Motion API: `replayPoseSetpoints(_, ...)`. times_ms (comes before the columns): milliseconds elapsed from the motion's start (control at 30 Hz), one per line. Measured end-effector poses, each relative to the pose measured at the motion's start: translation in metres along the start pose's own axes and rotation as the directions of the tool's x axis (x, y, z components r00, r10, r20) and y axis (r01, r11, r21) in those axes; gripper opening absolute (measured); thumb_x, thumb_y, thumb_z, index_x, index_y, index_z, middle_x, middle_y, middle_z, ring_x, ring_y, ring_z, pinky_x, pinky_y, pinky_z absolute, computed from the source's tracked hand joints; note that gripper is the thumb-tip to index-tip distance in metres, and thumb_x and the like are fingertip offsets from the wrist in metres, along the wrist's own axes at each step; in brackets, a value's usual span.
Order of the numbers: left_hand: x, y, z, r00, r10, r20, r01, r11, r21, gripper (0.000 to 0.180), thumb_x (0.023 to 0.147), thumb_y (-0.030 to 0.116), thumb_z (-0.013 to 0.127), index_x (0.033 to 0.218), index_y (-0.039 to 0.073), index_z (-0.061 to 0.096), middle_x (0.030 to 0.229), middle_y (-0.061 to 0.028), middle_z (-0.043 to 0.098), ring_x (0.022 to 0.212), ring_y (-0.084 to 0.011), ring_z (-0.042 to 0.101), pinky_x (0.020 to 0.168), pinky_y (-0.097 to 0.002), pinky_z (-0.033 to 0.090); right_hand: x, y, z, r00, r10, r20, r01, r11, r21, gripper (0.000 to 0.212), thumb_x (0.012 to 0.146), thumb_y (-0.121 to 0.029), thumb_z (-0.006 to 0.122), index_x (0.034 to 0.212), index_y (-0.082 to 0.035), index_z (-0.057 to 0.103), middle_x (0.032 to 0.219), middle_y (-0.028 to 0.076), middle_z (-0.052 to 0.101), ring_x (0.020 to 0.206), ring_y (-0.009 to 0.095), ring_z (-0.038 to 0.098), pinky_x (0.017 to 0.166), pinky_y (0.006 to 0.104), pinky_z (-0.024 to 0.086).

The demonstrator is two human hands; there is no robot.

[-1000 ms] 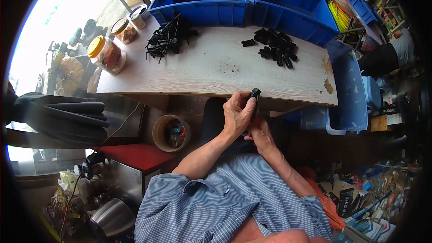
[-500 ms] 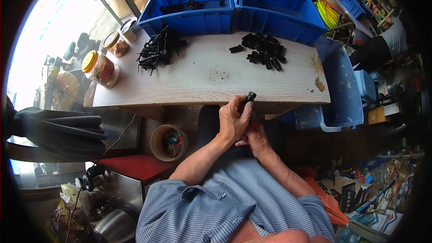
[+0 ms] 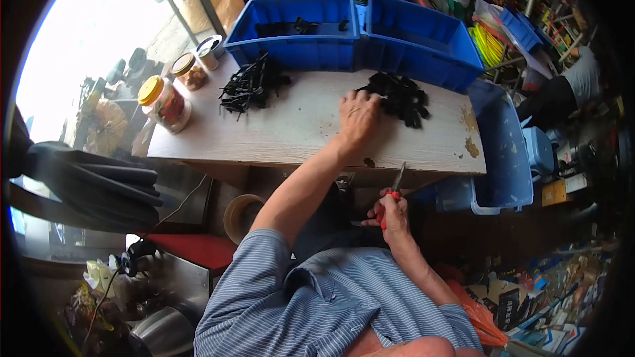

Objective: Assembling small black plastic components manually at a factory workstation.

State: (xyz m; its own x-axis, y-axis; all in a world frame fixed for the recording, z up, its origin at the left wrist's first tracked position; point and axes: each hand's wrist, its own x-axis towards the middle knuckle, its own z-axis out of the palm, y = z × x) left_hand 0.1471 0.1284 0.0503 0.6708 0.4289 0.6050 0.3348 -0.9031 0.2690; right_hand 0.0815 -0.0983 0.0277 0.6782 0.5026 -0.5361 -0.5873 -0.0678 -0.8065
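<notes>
My left hand [image 3: 360, 118] reaches over the table, palm down, at the left edge of a heap of short black parts [image 3: 400, 96]. Its fingers look somewhat spread, with no held thing showing; what lies under the palm is hidden. Just off the table's front edge, my right hand [image 3: 395, 215] is closed round the red handles of a tool [image 3: 401, 176] with a long, pointed metal end that points away from me. Farther left on the table lies a tangled heap of thin black pieces [image 3: 251, 86].
Two blue bins [image 3: 291, 49] stand along the table's [image 3: 297, 132] far edge; the left one holds some black pieces. A yellow-lidded jar [image 3: 163, 107] and smaller containers stand at the left. A large blue tub [image 3: 509, 152] is on the right, a round bin [image 3: 239, 221] below the table.
My left hand has moved from in front of the table to the right-hand heap; the black part it held no longer shows. The red-handled tool now shows clearly in my right hand. The view has shifted.
</notes>
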Motion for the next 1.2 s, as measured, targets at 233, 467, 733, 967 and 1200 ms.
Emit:
replayPoseSetpoints(233, 0.009, 0.004, 0.023, 0.997, 0.037, -0.063, -0.05, 0.971, -0.234, 0.011, 0.083, 0.014, 0.059, 0.092, 0.009, 0.063, 0.092, -0.0113, 0.06, 0.093, -0.0315, 0.056, 0.079, -0.0441, 0.046, -0.002, 0.0, 0.003, 0.999, -0.018, 0.04, 0.018, 1.0, -0.014, 0.017, 0.085, -0.02, 0.054, 0.097, -0.007, 0.052, 0.065, 0.006, 0.049, 0.059, 0.019, 0.057, 0.049, 0.0415, 0.058)
replayPoseSetpoints(467, -0.018, -0.021, -0.053, 0.933, -0.096, -0.348, 0.005, 0.967, -0.255, 0.029, 0.074, 0.008, 0.068, 0.103, 0.009, 0.063, 0.117, -0.0119, 0.059, 0.118, -0.0367, 0.049, 0.096, -0.0456, 0.041, 0.002, -0.003, -0.003, 0.997, -0.014, 0.072, 0.012, 1.0, 0.021, 0.016, 0.086, -0.021, 0.052, 0.098, -0.011, 0.053, 0.064, 0.002, 0.048, 0.057, 0.016, 0.055, 0.05, 0.0414, 0.057)
replayPoseSetpoints(733, -0.045, -0.165, -0.12, 0.891, -0.287, -0.351, 0.376, 0.9, 0.219, 0.044, 0.077, 0.009, 0.066, 0.12, 0.01, 0.059, 0.125, -0.0168, 0.055, 0.119, -0.0383, 0.049, 0.097, -0.0474, 0.043, 0.005, -0.002, 0.002, 0.994, -0.034, 0.101, 0.034, 0.999, 0.001, 0.015, 0.087, -0.02, 0.05, 0.099, -0.011, 0.053, 0.064, 0.002, 0.049, 0.058, 0.016, 0.055, 0.052, 0.0417, 0.057)
replayPoseSetpoints(967, -0.049, -0.155, -0.113, 0.964, -0.037, -0.263, 0.087, 0.98, 0.181, 0.03, 0.077, 0.005, 0.066, 0.106, 0.013, 0.066, 0.106, -0.0046, 0.064, 0.092, -0.0276, 0.061, 0.078, -0.0383, 0.052, 0.005, 0.0, 0.003, 0.997, -0.038, 0.074, 0.038, 0.999, 0.001, 0.016, 0.085, -0.019, 0.051, 0.099, -0.011, 0.052, 0.064, 0.002, 0.049, 0.057, 0.016, 0.055, 0.053, 0.0426, 0.058)
replayPoseSetpoints(1200, -0.051, -0.139, -0.121, 0.989, 0.102, -0.106, -0.091, 0.991, 0.101, 0.039, 0.07, 0.002, 0.068, 0.108, 0.013, 0.066, 0.105, -0.0055, 0.063, 0.094, -0.0273, 0.061, 0.074, -0.0388, 0.053, 0.005, 0.002, 0.004, 0.998, -0.025, 0.056, 0.025, 1.0, 0.009, 0.016, 0.085, -0.019, 0.051, 0.099, -0.011, 0.053, 0.064, 0.002, 0.048, 0.058, 0.016, 0.055, 0.053, 0.042, 0.058)
